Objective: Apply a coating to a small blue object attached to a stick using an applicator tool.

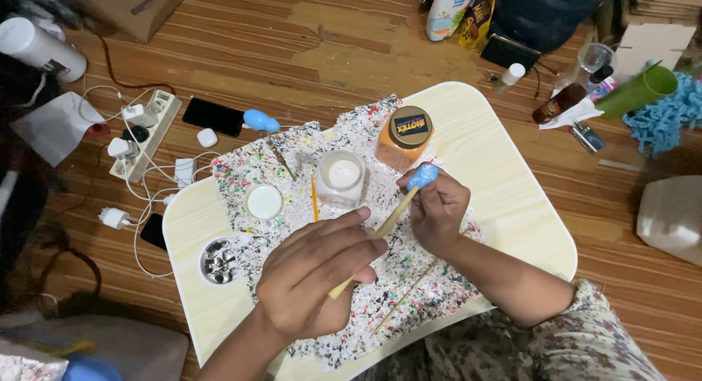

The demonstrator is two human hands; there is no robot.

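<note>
My left hand [314, 271] grips the lower part of a thin wooden stick [387, 221] that slants up to the right. A light blue lump [423, 177] sits on the stick's upper end, and the fingers of my right hand [439, 209] pinch it. Both hands hover over a paint-speckled sheet [307, 158] spread on a pale lap tray [504, 176]. Just beyond my hands stand an open glass jar of white paste [341, 176] and an orange jar with a dark lid [404, 137].
On the sheet lie a white jar lid [264, 202], an orange pencil [314, 197] and another stick [402, 297]. A round recess with metal clips [219, 260] is at the tray's left. A power strip [142, 132], phone [213, 117] and blue piece [261, 121] lie on the wooden floor.
</note>
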